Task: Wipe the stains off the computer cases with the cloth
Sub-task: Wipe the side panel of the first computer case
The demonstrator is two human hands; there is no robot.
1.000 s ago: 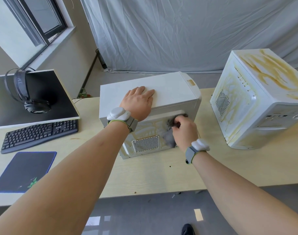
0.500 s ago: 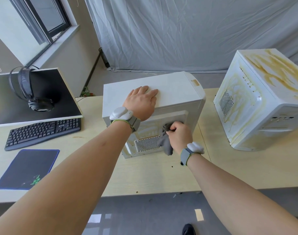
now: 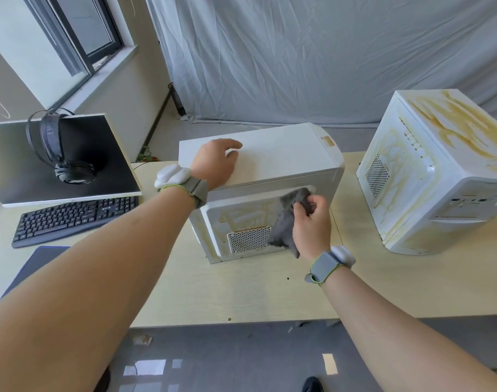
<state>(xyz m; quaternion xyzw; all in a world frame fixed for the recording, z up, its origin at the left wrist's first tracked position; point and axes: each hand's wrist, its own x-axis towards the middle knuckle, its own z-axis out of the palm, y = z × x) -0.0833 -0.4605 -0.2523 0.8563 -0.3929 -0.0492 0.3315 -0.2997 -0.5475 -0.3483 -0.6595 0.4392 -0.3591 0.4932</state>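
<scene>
A white computer case [image 3: 278,162] stands in the middle of the desk, its near side panel streaked with yellowish stains above a mesh vent. My left hand [image 3: 216,162] rests flat on the case's top, fingers straight. My right hand [image 3: 311,224] grips a grey cloth [image 3: 287,222] and presses it against the right part of the stained side panel. A second white case [image 3: 440,176] stands to the right, with heavy yellow-brown stains on its top and side.
A monitor [image 3: 94,165] with black headphones [image 3: 57,148] hung on it stands at the left, a black keyboard [image 3: 74,219] in front and a dark mouse pad [image 3: 43,256] nearer. The wooden desk [image 3: 241,292] ends at its front edge near me; grey floor lies below.
My right hand with the cloth has shifted right and up along the side panel. My left hand stays on the case's top. The camera view has moved slightly.
</scene>
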